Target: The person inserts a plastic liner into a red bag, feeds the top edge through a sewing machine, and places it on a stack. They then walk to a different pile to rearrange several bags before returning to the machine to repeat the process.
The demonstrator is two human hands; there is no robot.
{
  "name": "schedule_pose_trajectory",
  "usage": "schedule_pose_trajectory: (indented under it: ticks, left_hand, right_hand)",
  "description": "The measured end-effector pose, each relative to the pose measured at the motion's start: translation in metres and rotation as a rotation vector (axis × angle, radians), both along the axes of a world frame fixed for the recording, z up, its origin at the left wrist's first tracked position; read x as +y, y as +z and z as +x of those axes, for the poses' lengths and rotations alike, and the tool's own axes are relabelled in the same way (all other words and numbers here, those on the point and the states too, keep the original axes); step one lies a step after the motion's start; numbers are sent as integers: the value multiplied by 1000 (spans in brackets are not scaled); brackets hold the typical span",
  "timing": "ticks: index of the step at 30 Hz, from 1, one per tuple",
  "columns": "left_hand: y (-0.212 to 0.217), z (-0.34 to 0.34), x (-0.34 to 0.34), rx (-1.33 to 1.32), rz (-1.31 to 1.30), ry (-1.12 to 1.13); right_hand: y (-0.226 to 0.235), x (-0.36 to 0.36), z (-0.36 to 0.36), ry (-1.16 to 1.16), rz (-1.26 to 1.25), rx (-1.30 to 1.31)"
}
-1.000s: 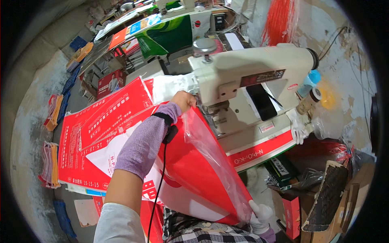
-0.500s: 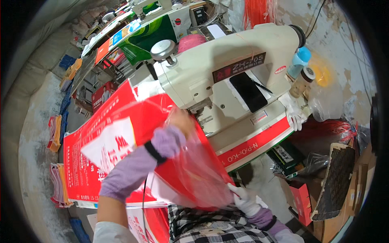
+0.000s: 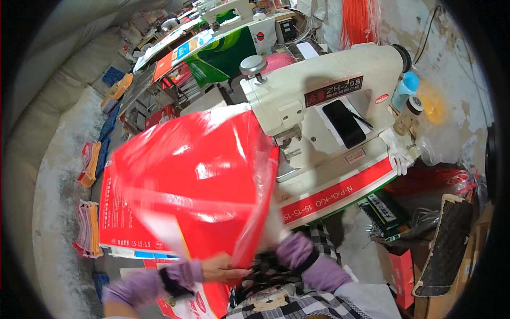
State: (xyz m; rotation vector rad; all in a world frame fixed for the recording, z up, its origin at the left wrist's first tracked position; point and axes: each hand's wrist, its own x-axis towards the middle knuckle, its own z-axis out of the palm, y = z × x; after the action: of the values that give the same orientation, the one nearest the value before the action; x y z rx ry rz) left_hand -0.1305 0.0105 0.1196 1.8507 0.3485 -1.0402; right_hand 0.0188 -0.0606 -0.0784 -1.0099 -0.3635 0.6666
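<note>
A shiny red printed plastic sack [image 3: 196, 175] spreads left of the sewing machine [image 3: 329, 90], its right side close by the needle area. A clear liner film [image 3: 258, 186] shows along that side. My left hand [image 3: 226, 267], bare below a purple sleeve cover, is closed at the sack's near lower corner, with the corner between thumb and fingers. In a white glove, my right hand [image 3: 273, 231] is at the sack's right edge near my lap. Motion smears its fingers, so its grip cannot be made out.
A black phone [image 3: 344, 124] and a pen lie on the machine bed. Spare white gloves [image 3: 396, 153] hang at its right end, near a jar [image 3: 409, 114] and a blue bottle [image 3: 405, 90]. Cardboard [image 3: 443, 247] leans at the right. Folded sack stacks [image 3: 87, 228] stand left.
My left hand has come from beside the needle area down to the near corner. My right hand has moved left and up along the sack. The sack has shifted and bulged upward; the whole view has turned slightly.
</note>
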Motion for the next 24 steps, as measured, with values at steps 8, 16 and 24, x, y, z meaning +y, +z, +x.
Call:
schedule_pose_trajectory:
  ticks: [8, 16, 24]
  left_hand:
    - [14, 14, -50, -178, -190, 661]
    - [45, 137, -86, -1405, 697, -566]
    - [-3, 62, -90, -476, 390, -903]
  right_hand:
    - [41, -66, 8, 127, 128, 519]
    - [0, -79, -39, 189, 461, 575]
    - [85, -132, 0, -48, -441, -335]
